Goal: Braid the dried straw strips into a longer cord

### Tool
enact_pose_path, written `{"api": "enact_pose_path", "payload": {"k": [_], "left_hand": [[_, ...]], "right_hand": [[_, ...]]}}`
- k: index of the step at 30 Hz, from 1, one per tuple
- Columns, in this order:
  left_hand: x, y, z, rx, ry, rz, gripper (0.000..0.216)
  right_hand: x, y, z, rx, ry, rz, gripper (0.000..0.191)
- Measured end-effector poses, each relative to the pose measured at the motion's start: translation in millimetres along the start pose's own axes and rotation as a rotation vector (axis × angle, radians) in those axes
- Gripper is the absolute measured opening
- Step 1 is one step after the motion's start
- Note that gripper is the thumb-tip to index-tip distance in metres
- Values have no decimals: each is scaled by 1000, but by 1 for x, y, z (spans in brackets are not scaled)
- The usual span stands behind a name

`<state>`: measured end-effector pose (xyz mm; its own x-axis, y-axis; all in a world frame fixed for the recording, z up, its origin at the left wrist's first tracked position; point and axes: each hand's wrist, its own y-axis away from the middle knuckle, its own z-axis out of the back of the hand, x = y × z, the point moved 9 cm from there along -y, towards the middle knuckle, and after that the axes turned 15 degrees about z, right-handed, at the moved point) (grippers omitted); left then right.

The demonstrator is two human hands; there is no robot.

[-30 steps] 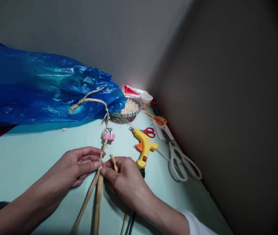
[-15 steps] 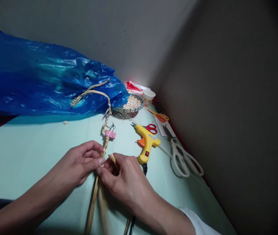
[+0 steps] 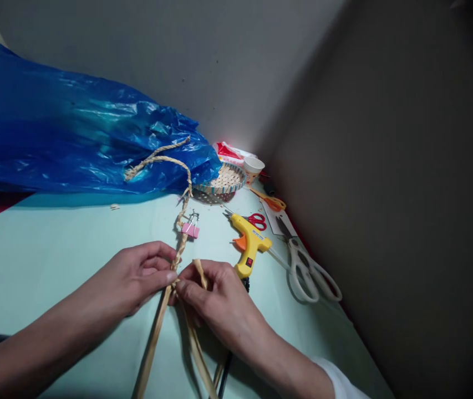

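A braid [image 3: 182,244] of pale, straw-like strands runs down the table between my hands. My left hand [image 3: 136,280] pinches its lower end between thumb and fingers. Close beside it on the right, my right hand [image 3: 215,293] grips one of the strands [image 3: 201,273], whose end sticks up above the fingers. Two long loose strands hang toward me, a flat one [image 3: 153,343] on the left and another [image 3: 197,349] below my right hand. Higher up, a pink binder clip [image 3: 190,230] is attached to the braid. The braid's far part lies over a blue plastic bag.
The blue plastic bag [image 3: 74,133] lies along the back left. Behind the clip stand a woven basket [image 3: 242,180] and a paper cup [image 3: 253,169]. To the right lie a yellow glue gun [image 3: 250,241], red scissors [image 3: 258,221], orange scissors [image 3: 275,204] and large white-handled scissors [image 3: 303,277] near the wall.
My right hand has shifted slightly right, and the strand it holds stands up more. The lower strand, blurred before, now hangs further right. My left hand keeps its pinch.
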<state>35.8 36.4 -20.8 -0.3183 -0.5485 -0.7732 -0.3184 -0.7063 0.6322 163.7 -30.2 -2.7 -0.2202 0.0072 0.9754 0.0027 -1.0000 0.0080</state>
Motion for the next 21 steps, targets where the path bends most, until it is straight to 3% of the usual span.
{"api": "enact_pose_path", "payload": {"k": [4, 10, 13, 18, 21], "left_hand": [[-14, 12, 0, -38, -87, -30, 37], [4, 7, -2, 56, -18, 65, 49], [10, 2, -2, 73, 2, 81, 48], [-2, 5, -11, 146, -35, -21, 37], [-4, 5, -11, 142, -76, -12, 32]], "right_hand": [[2, 0, 1, 11, 52, -9, 14], [1, 1, 4, 16, 137, -119, 16], [2, 1, 2, 40, 116, -104, 13], [2, 0, 0, 48, 20, -60, 15], [4, 0, 1, 41, 32, -37, 16]]}}
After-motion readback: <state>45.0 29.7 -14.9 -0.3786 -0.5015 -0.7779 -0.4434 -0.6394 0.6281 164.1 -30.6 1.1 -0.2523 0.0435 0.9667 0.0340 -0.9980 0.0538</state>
